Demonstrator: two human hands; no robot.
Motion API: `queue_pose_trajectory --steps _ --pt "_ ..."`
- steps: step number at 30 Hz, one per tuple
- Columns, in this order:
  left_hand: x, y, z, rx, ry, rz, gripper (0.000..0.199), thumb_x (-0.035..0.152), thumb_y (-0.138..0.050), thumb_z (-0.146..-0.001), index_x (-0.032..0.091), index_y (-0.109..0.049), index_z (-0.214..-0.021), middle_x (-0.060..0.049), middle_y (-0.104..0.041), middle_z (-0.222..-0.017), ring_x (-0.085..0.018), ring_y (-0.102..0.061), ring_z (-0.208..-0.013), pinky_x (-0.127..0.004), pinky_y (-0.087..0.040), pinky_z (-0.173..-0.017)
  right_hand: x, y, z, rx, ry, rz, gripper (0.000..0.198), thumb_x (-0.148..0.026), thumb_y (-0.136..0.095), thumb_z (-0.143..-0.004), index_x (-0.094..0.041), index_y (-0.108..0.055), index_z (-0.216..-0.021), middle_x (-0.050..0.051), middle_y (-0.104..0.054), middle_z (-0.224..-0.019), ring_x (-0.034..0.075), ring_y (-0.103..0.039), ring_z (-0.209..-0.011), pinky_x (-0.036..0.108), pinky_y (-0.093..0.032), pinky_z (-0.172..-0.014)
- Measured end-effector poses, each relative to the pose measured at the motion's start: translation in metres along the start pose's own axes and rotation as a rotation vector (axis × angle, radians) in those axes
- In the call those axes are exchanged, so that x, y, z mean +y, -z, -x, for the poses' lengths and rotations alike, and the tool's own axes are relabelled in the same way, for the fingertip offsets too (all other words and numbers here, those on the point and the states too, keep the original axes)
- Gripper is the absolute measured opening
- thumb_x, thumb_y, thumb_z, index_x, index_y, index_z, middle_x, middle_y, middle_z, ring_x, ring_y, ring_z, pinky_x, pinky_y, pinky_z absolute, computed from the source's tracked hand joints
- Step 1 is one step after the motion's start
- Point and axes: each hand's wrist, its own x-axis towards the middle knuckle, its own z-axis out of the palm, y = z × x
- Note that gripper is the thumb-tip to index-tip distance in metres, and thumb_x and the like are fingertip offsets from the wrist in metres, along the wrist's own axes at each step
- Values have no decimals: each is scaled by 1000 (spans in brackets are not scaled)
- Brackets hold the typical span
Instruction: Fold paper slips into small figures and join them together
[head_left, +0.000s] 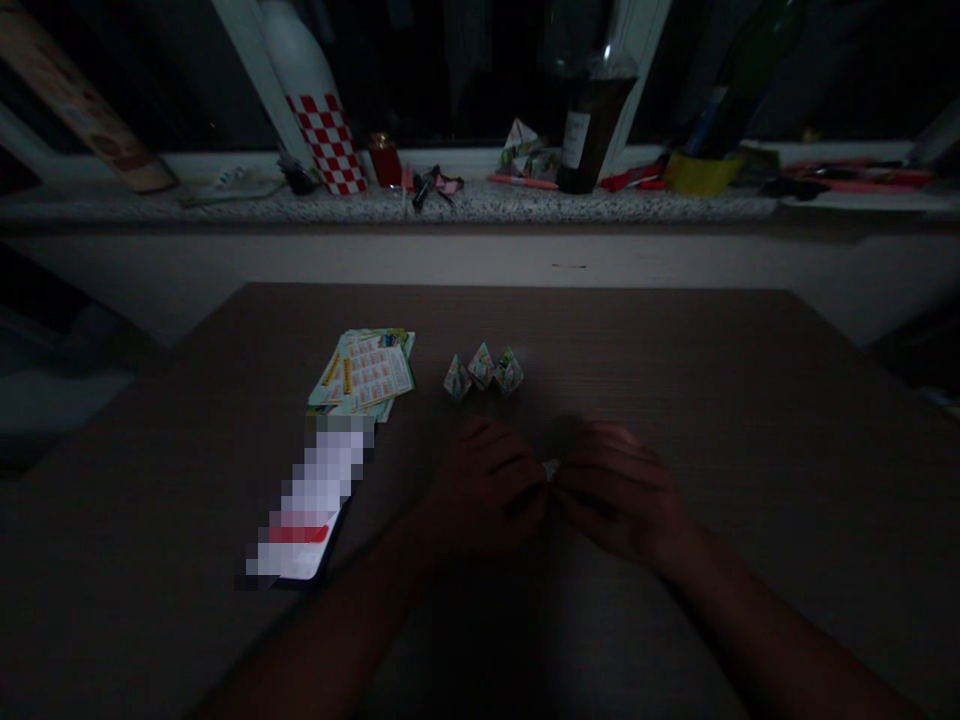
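Note:
My left hand (491, 487) and my right hand (619, 490) meet over the middle of the table, fingers closed in a pinch. Between their fingertips shows a small pale piece of folded paper (551, 468); the hands and shadow hide most of it. Just beyond my left hand, three small folded paper shapes (482, 368) with pointed tops stand in a row. To their left lies a loose stack of printed paper leaflets (375, 370). Nearer to me, left of my left forearm, a phone (304, 565) lies with its screen lit and partly blurred out.
The brown table (675, 360) ends at a wall below a granite windowsill (465, 210). On the sill stand a white bottle with red checks (330, 140), a dark labelled bottle (581, 140), a green bottle in a yellow holder (701, 172) and a tall tube (112, 120). The light is dim.

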Motion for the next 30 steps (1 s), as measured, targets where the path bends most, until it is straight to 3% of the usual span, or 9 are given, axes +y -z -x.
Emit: queue_pose_trajectory --steps 11,20,30 --pt "2 1 -2 -62 -140 -83 15 22 -51 -82 17 -59 -70 -2 -59 -70 -14 -50 -69 -33 -38 -70 -6 2 2 -134 41 -27 8 -12 -62 -76 -19 -63 -74 1 -63 -68 15 -58 -65 38 -48 -76" --pt "-4 6 -2 -86 -104 -73 9 18 -52 -77 17 -59 -72 -2 -61 -72 -14 -51 -70 -31 -38 -69 -5 4 -1 -29 66 -95 14 -11 -65 -74 -22 -63 -83 0 -67 -72 16 -61 -66 39 -50 -74" --pt "-26 26 6 4 57 -118 4 17 -57 -74 18 -57 -70 -2 -60 -74 -15 -53 -73 -30 -42 -70 -2 24 -1 112 -74 -84 18 -10 -65 -72 -24 -66 -84 1 -66 -71 18 -64 -66 40 -52 -73"
